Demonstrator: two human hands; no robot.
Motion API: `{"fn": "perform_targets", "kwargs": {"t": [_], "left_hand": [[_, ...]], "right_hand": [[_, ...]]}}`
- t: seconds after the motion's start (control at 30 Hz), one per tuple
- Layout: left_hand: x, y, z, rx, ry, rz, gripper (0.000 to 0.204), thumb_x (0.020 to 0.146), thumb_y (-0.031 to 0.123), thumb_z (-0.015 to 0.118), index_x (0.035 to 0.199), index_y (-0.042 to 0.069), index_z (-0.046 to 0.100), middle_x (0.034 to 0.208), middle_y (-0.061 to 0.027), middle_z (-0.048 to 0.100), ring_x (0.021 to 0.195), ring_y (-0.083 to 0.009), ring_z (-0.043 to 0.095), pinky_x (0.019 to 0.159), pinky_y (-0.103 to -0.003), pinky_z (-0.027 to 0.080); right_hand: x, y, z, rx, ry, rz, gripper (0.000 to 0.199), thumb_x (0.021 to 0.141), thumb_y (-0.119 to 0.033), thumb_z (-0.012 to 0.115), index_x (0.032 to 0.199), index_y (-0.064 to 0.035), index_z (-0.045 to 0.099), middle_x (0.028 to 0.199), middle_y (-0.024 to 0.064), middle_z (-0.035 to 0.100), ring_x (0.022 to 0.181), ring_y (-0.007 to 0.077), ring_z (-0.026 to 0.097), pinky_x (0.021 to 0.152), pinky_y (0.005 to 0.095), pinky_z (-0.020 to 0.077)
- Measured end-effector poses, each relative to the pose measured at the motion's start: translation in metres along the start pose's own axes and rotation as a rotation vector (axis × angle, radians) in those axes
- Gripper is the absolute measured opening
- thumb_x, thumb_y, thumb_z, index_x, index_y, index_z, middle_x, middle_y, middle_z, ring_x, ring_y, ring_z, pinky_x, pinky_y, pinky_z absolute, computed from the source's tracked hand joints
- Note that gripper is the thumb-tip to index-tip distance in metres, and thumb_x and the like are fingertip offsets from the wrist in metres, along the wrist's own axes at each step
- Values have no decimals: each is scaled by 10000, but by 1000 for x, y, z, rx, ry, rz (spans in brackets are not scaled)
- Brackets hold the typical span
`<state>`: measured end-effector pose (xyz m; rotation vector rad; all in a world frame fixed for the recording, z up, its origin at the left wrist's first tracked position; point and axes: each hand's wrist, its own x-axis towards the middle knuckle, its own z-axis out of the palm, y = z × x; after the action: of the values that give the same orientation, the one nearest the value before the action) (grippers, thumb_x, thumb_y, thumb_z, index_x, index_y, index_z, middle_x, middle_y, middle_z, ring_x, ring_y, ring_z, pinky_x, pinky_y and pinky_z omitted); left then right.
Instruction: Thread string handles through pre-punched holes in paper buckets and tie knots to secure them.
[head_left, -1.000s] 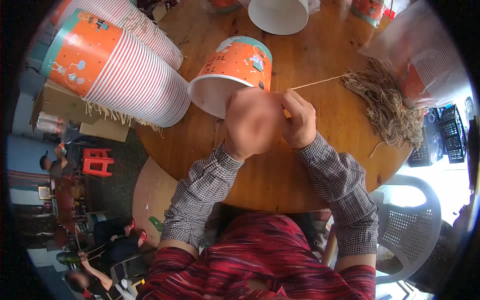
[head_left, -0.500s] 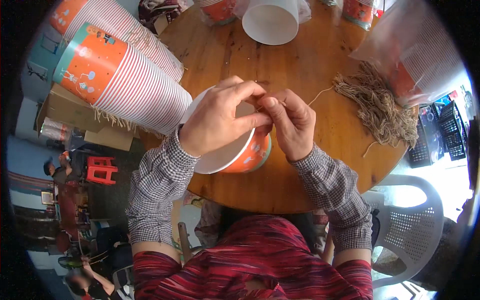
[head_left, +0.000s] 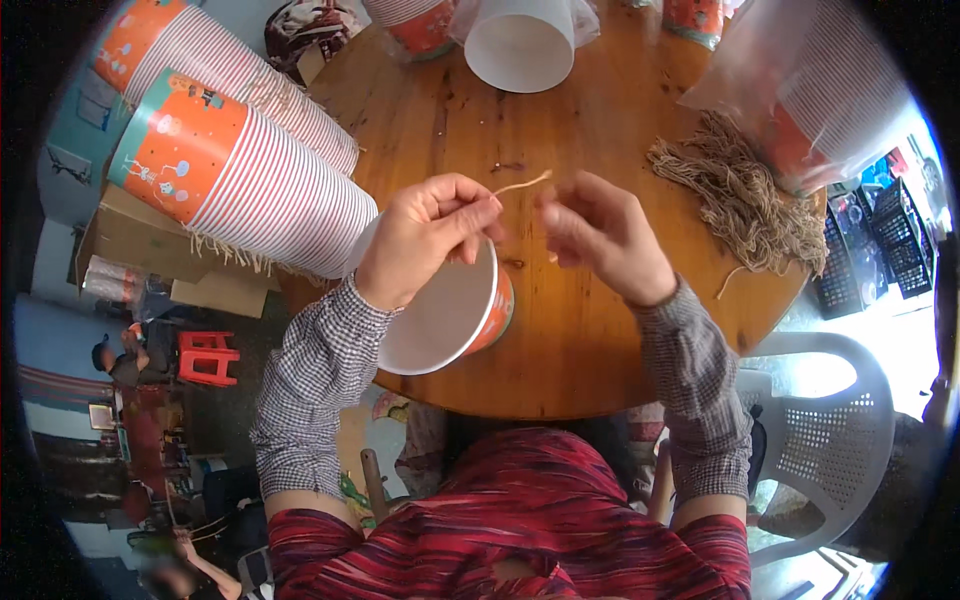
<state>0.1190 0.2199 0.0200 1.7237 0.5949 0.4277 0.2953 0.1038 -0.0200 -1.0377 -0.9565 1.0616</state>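
Observation:
My left hand (head_left: 430,232) pinches a thin tan string (head_left: 522,184) between thumb and fingers, and the free end sticks out to the right. My right hand (head_left: 602,238) hovers just right of that end with its fingers loosely curled; whether it grips any string is unclear. Under my left wrist an orange paper cup (head_left: 452,312) lies tilted at the near edge of the round wooden table (head_left: 590,340). Its white inside faces me.
Two long stacks of orange striped cups (head_left: 250,180) lie at the left. A bundle of tan strings (head_left: 740,195) rests at the right beside a plastic bag of cups (head_left: 830,90). A white cup (head_left: 520,45) stands at the far edge. A white plastic chair (head_left: 840,430) is at the right.
The cup was turned from mouth-away to mouth toward me. Both hands were together at its rim half a second ago; now they have lifted and drawn apart, with the left pulling the string.

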Motion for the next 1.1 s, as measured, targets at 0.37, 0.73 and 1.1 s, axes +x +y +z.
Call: {"fn": "perform_targets", "kwargs": {"t": [0.37, 0.73, 1.1], "left_hand": [[6, 2, 7, 65, 17, -151, 187, 909, 174, 622, 985, 9, 663, 670, 31, 554, 533, -9, 449, 449, -155, 331], [1, 4, 2, -138, -157, -182, 194, 914, 172, 602, 937, -10, 665, 657, 37, 544, 538, -9, 421, 485, -154, 333], [0, 3, -2, -192, -150, -189, 209, 941, 191, 562, 974, -4, 631, 672, 37, 506, 561, -20, 404, 478, -155, 305]], "right_hand": [[-10, -14, -7, -743, 160, -655, 69, 806, -15, 651, 867, -36, 629, 818, 119, 557, 722, 290, 595, 626, 340, 489], [17, 26, -17, -51, 78, -43, 187, 898, -125, 629, 1047, -12, 635, 865, 0, 619, 741, 71, 556, 690, 231, 479], [7, 37, 4, 196, 78, -319, 110, 844, -14, 670, 952, 0, 651, 856, 10, 646, 809, 84, 607, 764, 225, 507]]}}
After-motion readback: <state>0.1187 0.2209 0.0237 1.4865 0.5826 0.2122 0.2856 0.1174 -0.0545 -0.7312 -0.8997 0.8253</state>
